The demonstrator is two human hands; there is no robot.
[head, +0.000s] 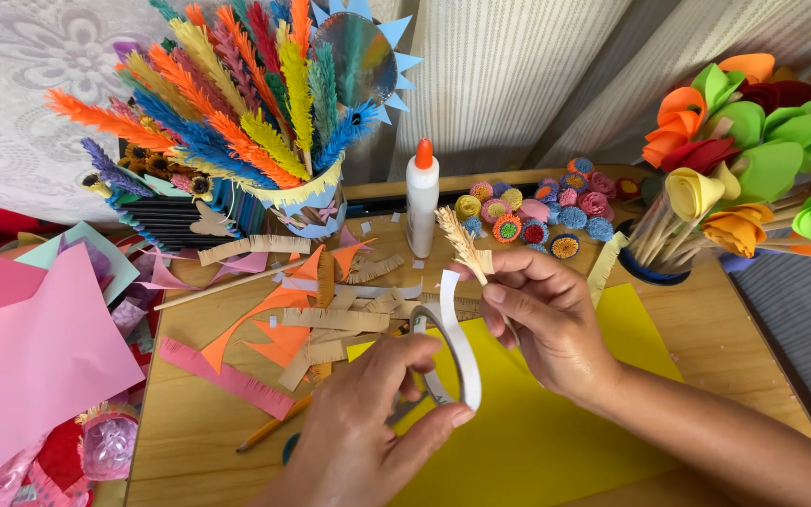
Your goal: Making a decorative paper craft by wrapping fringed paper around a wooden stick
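Head view: I saw my left hand pinching a white tape roll and my right hand gripping a fringed tan paper sprig, both above the yellow paper sheet.

matt paper sheet, wooden table

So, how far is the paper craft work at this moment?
Done: a holder of coloured paper feathers and small rolled paper flowers stand finished. In hand: the left hand holds a tape roll; the right hand pinches a tan fringed piece. Left: loose tan fringed strips lie unused.
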